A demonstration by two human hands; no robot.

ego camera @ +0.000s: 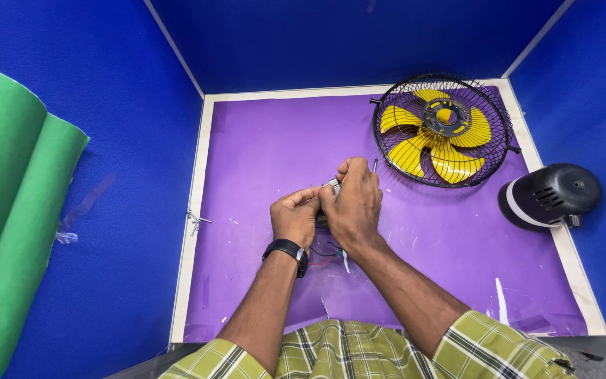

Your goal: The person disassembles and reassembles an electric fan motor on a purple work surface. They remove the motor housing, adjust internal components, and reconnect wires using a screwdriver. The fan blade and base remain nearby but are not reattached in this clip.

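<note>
Seen from above, two hands meet over the middle of a purple mat (261,154). The left hand (294,217), with a black watch (287,250) on its wrist, and the right hand (352,203) are pressed together, both closed around a small metal part (333,184) that is mostly hidden. Thin wires (325,257) hang below the hands. A caged yellow fan (441,128) lies at the mat's far right; a black motor housing (550,196) sits beside it.

No packages, labels, signs or screens show anywhere in the frame, from upper left to lower right.
</note>
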